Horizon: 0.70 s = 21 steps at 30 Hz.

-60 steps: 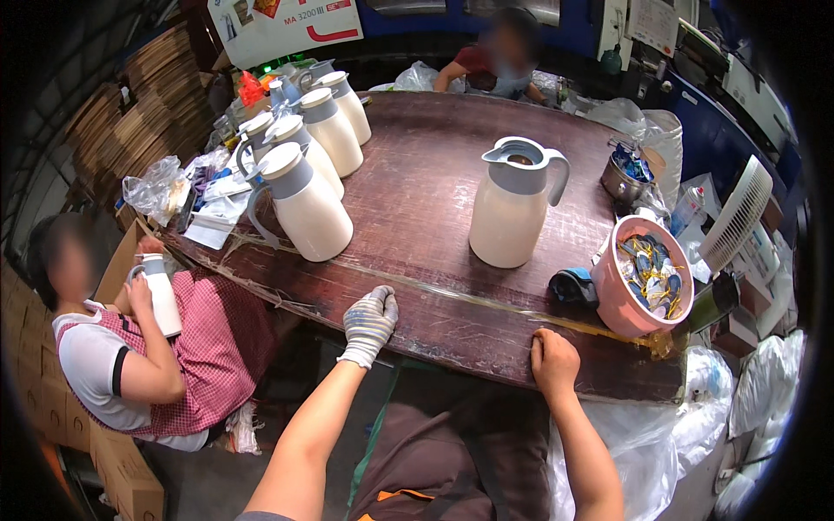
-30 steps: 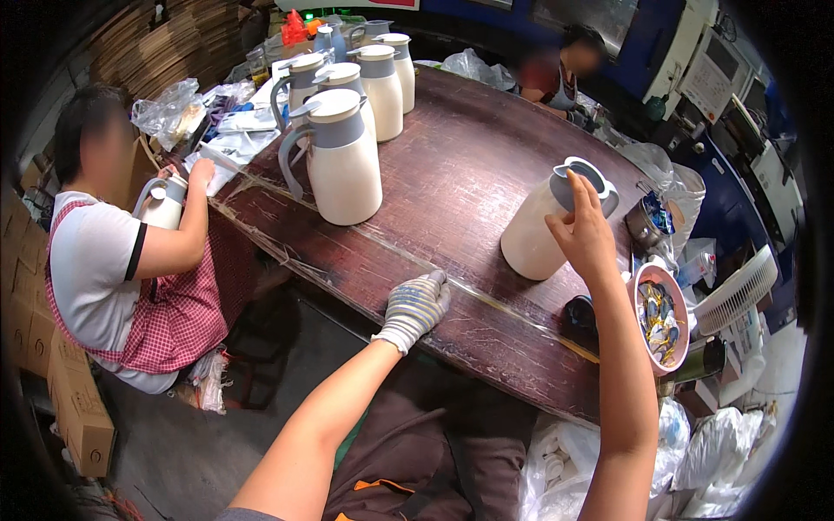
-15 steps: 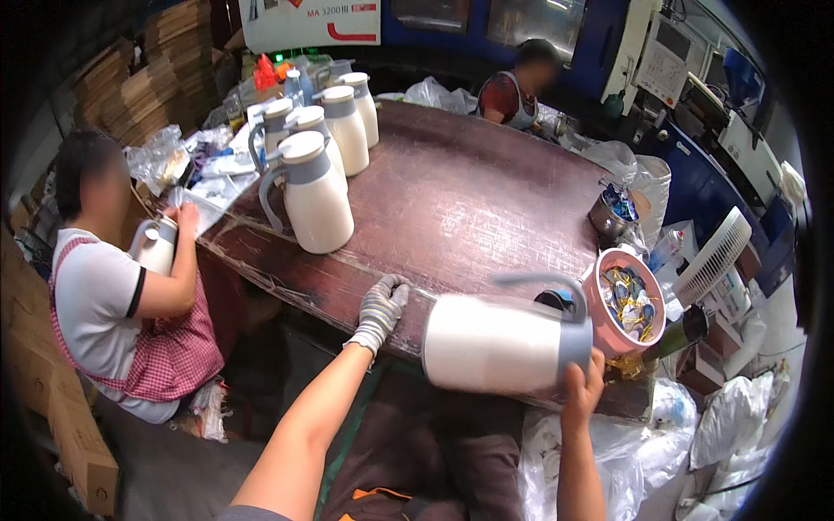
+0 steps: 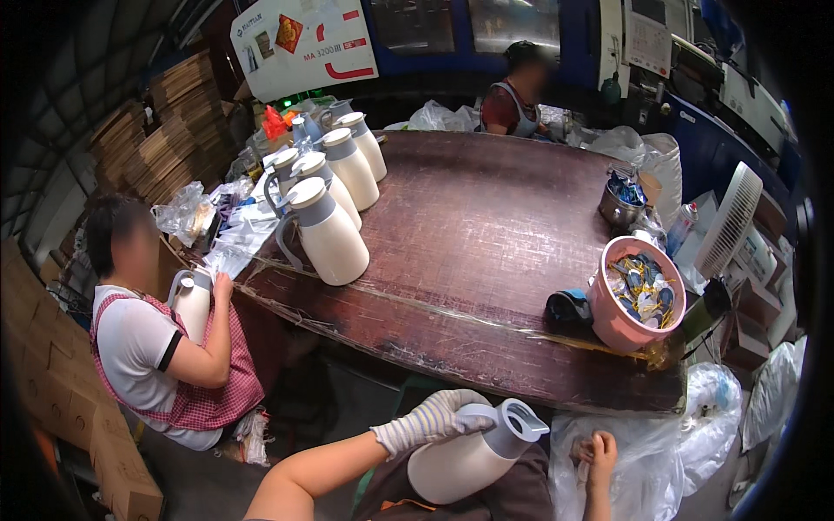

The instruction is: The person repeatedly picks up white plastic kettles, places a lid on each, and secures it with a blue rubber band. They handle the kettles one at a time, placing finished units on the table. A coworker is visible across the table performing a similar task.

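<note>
My left hand (image 4: pixel 434 423), in a striped knit glove, is closed around the grey handle of a cream thermos jug (image 4: pixel 462 467). This jug tilts over my lap below the table's near edge, its grey-collared mouth facing up and right with no lid on it. To its right, my bare right hand (image 4: pixel 596 453) is off the jug, fingers bent and apart, beside a clear plastic bag (image 4: pixel 569 486). Nothing that I can make out is in it. Several similar jugs with white lids, the nearest one (image 4: pixel 328 239) among them, stand upright at the table's left.
The dark red table (image 4: pixel 469 226) has a worn near edge. At its right are a pink bucket (image 4: pixel 608 308) of small dark and yellow-stringed pieces, a dark cup-like object (image 4: pixel 566 306) and a metal pot (image 4: pixel 618 208). A co-worker (image 4: pixel 161 347) at left holds another jug; a second person (image 4: pixel 512 100) is at the far side.
The jug went from lying sideways above the table edge to a tilted pose over my lap. My left hand has taken its handle; my right hand has let go of it.
</note>
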{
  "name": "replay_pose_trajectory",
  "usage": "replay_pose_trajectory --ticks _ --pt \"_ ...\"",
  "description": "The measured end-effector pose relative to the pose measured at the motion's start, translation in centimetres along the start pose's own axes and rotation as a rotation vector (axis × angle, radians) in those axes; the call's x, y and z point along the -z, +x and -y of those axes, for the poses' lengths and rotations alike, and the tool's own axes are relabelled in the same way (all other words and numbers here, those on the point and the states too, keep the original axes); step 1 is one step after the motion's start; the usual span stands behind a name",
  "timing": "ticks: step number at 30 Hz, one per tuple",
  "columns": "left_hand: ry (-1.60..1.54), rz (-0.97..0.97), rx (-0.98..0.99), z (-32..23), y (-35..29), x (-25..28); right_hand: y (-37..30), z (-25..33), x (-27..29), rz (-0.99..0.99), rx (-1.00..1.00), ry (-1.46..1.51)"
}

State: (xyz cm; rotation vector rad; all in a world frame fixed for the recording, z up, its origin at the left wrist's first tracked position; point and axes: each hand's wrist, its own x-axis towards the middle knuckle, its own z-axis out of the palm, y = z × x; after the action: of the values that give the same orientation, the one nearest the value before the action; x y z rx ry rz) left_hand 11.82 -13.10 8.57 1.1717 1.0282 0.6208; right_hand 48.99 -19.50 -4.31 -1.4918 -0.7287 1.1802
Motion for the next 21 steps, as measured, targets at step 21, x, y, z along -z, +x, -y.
replay_pose_trajectory --ticks 21 --pt "0.15 0.009 0.063 0.9 0.3 -3.0 2.0 -8.4 3.1 -0.252 -0.277 -1.594"
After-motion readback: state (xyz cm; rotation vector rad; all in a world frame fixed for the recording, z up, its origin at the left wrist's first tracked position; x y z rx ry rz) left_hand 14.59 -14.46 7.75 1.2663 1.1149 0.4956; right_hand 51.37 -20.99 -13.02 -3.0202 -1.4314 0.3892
